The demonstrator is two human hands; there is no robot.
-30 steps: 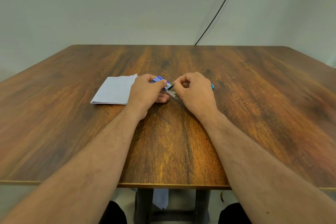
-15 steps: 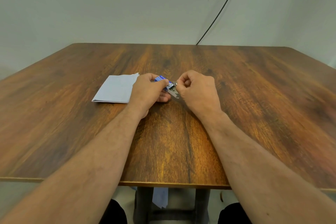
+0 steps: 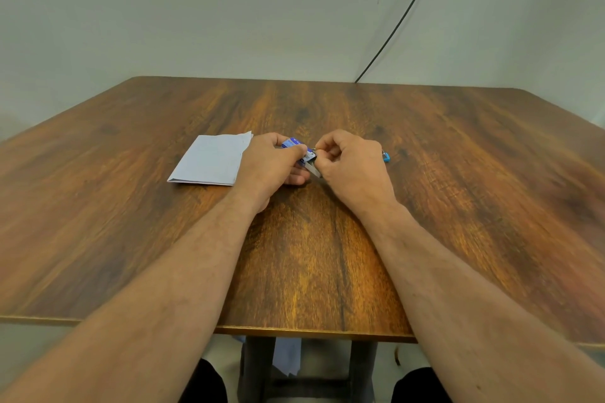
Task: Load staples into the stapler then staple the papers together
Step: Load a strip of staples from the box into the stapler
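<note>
While the folded pale-blue papers (image 3: pixel 212 160) wait toward the wooden table's (image 3: pixel 458 173) far left, your left hand (image 3: pixel 271 163) pinches a small blue staple box (image 3: pixel 296 144) steady so your right hand (image 3: pixel 350 162), fingertips pressed together, can draw staples; the blue stapler (image 3: pixel 386 157) lies just right.

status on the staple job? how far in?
Early. Done: nothing visible. In hand: left hand grips the small blue staple box; right hand pinches at its open end, staples too small to confirm. Left: the blue stapler lies untouched behind the right hand, and the papers sit unstapled on the table.
</note>
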